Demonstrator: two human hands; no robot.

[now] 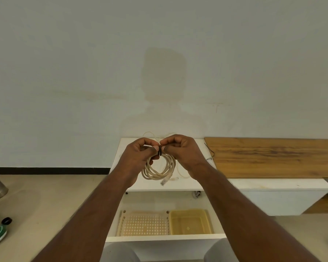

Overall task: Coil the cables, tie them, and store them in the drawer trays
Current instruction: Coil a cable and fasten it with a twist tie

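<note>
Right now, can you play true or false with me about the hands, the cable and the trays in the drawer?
1. Both hands, left hand and right hand, hold the coiled cable. True.
2. The coiled cable is bright red. False: it is a pale beige colour.
3. A black tie sits at the top of the coil, between the fingertips. True.
4. The drawer is closed. False: it is pulled open, with two trays showing inside.
5. The yellow tray is to the right of the perforated tray. True.
6. The coiled cable already lies in the yellow tray. False: it is held up above the white cabinet top.
</note>
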